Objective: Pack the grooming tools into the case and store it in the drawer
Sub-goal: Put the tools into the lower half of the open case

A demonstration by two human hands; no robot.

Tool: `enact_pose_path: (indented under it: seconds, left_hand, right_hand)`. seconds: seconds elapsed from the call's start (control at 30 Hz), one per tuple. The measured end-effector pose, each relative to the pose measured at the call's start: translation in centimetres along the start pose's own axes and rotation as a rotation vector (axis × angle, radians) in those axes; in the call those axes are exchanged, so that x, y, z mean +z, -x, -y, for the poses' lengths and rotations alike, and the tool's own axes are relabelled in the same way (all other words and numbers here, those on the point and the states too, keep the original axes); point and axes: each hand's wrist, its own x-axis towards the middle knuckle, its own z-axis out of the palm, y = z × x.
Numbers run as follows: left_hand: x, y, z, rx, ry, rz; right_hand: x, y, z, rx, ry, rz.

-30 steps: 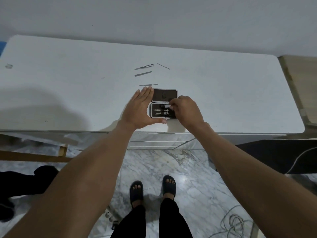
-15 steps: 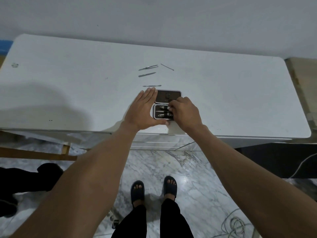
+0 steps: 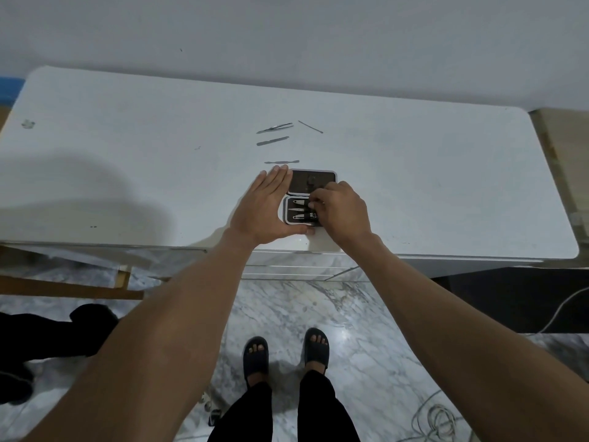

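Head view, only cam. White counter [image 3: 127,173] runs across frame, wall behind, marble floor [image 3: 287,314] below w/ person's sandalled feet.

Case [image 3: 299,199] lies open flat near front edge of counter, approx centre. Far half [image 3: 310,181] dark, looks empty apart from one small dark thing at its middle, can't ID. Near half [image 3: 298,212] holds two silver tools [image 3: 299,203] in slots, one above the other.

Left hand [image 3: 264,208]: flat, fingers straight and together, palm down on counter against left side of case; thumb runs along case's near edge. Holds nothing, just braces case.

Right hand [image 3: 341,208]: curled over right part of near half, fingertips [image 3: 314,205] bunched down onto tray by the tools' right ends. Whether it is pinching a tool or only pressing: can't tell, fingers hide the contact.

Loose tools on counter beyond case, apart from each other:
- flat tool [image 3: 282,162] just beyond left fingertips
- file-like strip [image 3: 272,141] further back
- tweezers [image 3: 274,128] behind that
- thin pin-like tool [image 3: 310,126] to right of tweezers

Drawer front [image 3: 287,266] visible under counter edge, closed.
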Motion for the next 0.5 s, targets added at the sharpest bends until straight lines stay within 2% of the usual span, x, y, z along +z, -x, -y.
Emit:
enact_pose_path:
  seconds: [0.3,0.5]
  left_hand:
    - [0.0,0.0,-0.1,-0.001,0.020,-0.004]
    - [0.1,0.0,0.0,-0.005,0.014,-0.008]
  right_hand:
    - [-0.9,-0.8,0.0,0.013,-0.015,0.091]
    - [-1.7,-3.1,-0.3,0.073,-0.078,0.043]
